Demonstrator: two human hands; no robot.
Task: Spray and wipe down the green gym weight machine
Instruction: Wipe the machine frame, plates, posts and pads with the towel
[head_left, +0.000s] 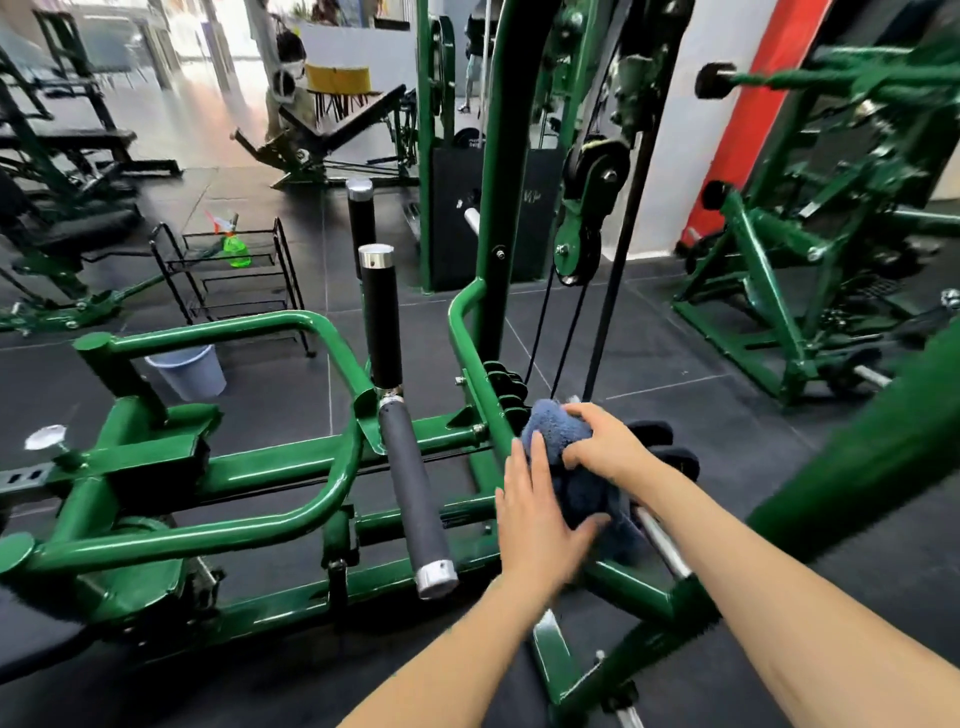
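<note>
The green weight machine fills the lower half of the view, with black foam handles rising from its curved tubes. A bunched blue cloth sits low on the machine beside the weight stack and cables. My right hand grips the top of the cloth with curled fingers. My left hand lies against the cloth's left side with straight fingers and its thumb under it. A green spray bottle stands far off on a black wire rack at the upper left.
A pale blue bucket stands on the dark floor behind the machine's left tube. More green machines stand at the right and far left. A black incline bench and a person are at the back.
</note>
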